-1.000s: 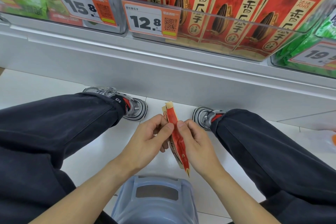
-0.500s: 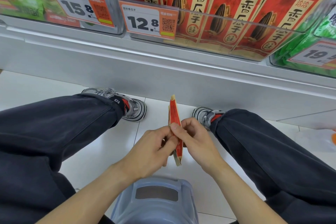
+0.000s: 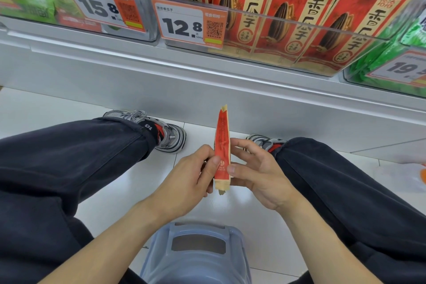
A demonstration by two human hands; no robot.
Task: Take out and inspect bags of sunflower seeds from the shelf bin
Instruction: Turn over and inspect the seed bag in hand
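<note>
red seed bag (image 3: 222, 145) edge-on, print probably illegible, price tag (image 3: 190, 23) "12.8"

left hand (image 3: 184, 182): fingers curled, thumb tip pressed on bag (image 3: 222, 152) side, pinching it, back of hand up
right hand (image 3: 260, 173): just right of left hand, palm toward it, thumb on bag's other side, fingers spread behind
forearms: bare, converging forward from lower corners
legs: apart, outside both hands

A single wide-angle head view looks forward and steeply down from a seated person's head, close over the knees and both hands. At the far top stands the shelf bin (image 3: 299, 37); the stool (image 3: 196, 256) lies nearest, bottom centre.
</note>
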